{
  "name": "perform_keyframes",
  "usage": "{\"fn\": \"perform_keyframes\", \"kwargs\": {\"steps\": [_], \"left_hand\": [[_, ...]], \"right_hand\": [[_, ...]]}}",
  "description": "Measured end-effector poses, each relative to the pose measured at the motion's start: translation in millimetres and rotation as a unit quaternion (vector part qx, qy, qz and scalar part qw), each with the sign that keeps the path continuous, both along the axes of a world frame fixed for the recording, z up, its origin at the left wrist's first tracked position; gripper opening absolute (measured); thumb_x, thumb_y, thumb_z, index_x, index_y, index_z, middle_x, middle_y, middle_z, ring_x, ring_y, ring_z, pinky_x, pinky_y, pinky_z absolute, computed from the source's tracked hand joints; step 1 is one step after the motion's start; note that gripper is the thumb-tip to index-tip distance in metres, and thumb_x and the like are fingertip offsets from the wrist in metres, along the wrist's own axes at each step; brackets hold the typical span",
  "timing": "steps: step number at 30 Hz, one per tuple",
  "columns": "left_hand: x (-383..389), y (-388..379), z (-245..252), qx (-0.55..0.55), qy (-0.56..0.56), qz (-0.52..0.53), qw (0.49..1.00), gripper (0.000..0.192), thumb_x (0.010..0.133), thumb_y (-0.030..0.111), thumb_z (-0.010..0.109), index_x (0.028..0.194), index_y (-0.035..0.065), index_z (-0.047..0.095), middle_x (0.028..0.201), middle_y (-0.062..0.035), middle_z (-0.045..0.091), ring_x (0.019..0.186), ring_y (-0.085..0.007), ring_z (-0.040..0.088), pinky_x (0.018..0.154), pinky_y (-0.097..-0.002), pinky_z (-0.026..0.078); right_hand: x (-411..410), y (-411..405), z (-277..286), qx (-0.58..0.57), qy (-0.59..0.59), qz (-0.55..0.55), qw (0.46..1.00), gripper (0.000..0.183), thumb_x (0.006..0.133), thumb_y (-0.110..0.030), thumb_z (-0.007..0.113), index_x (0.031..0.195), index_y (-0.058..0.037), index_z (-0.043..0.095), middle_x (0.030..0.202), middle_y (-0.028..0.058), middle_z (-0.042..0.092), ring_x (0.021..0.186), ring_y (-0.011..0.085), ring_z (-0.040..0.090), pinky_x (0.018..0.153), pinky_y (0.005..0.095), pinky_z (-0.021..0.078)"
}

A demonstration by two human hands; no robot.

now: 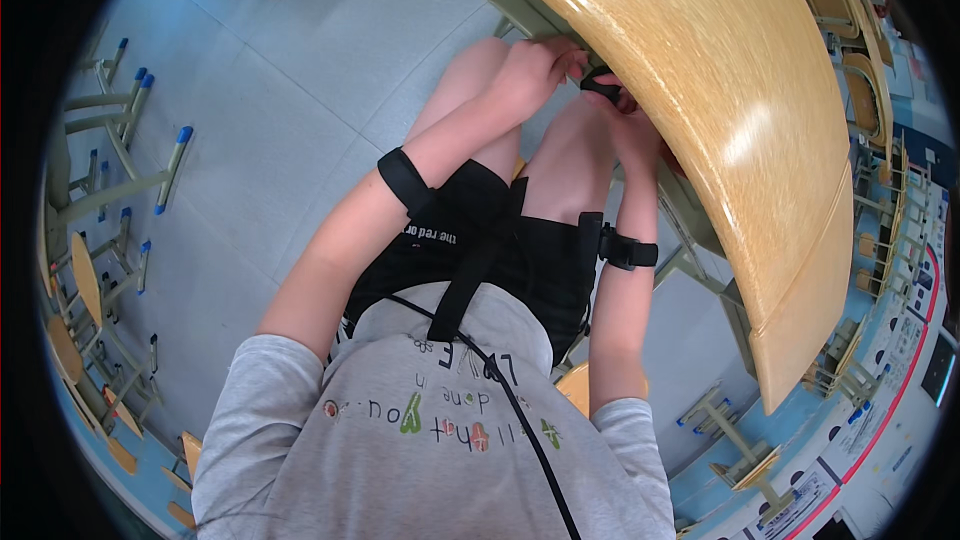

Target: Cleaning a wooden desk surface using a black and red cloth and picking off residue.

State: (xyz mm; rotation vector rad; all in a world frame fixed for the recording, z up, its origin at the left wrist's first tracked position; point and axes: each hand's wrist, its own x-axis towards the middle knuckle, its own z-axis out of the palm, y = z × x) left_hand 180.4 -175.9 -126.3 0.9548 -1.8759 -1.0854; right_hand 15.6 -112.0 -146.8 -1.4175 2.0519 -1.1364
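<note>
Both hands are over my knees, beside the edge of a wooden desktop (pixel 720 75). My right hand (pixel 634 109), partly under the desk edge, has its fingers around a small black object (pixel 602 84) whose kind I cannot tell. My left hand (pixel 532 67) is just beside it, fingers bent towards the object; whether they touch it or hold anything is unclear. A black strap (pixel 405 180) circles my left forearm, and another with a buckle (pixel 628 251) circles the right one. A black cable (pixel 517 405) runs down over my grey shirt.
The desk's metal frame (pixel 690 217) is beside my right arm. Chairs or desks with blue-capped metal legs (pixel 174 169) stand at the left. More wooden seats (pixel 862 90) are beyond the desk at the right.
</note>
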Motion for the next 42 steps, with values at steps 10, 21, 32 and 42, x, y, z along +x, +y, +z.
{"fn": "perform_keyframes", "kwargs": {"steps": [10,21,32,42], "left_hand": [[2,-7,-10,0.119,0.129,0.069,0.982,0.014,0.077,0.005,0.061,0.086,-0.0031,0.067,0.072,-0.0133,0.067,0.06,-0.0201,0.064,0.059,-0.0283,0.051],[-8,-4,-16,0.104,0.093,0.051,0.989,0.016,0.08,0.013,0.06,0.078,-0.0023,0.063,0.06,-0.0159,0.06,0.054,-0.0272,0.059,0.052,-0.0354,0.045],[-11,10,-15,0.148,-0.025,0.047,0.988,0.031,0.081,0.024,0.06,0.085,-0.0073,0.057,0.066,-0.019,0.062,0.065,-0.0312,0.064,0.059,-0.0366,0.051],[-47,19,-28,0.395,0.189,-0.076,0.896,0.042,0.085,0.009,0.049,0.121,-0.0096,0.038,0.105,-0.0195,0.058,0.09,-0.0251,0.063,0.072,-0.0331,0.053]], "right_hand": [[-12,1,-7,0.007,0.012,-0.001,1.0,0.02,0.071,-0.005,0.074,0.087,-0.0029,0.063,0.077,0.0004,0.059,0.068,0.0075,0.051,0.063,0.0216,0.0405],[-21,6,-1,0.029,0.034,0.008,0.999,0.02,0.072,-0.003,0.071,0.089,0.0002,0.062,0.083,0.0055,0.062,0.075,0.0112,0.056,0.068,0.0218,0.0424],[-9,2,9,-0.03,-0.015,0.014,0.999,0.018,0.073,-0.003,0.07,0.09,0.0,0.063,0.081,0.0066,0.064,0.072,0.0111,0.057,0.068,0.0232,0.0442],[-15,-17,9,0.042,0.023,0.003,0.999,0.026,0.072,-0.016,0.074,0.092,-0.0025,0.065,0.081,0.0103,0.065,0.073,0.0126,0.059,0.064,0.0234,0.0456]]}}
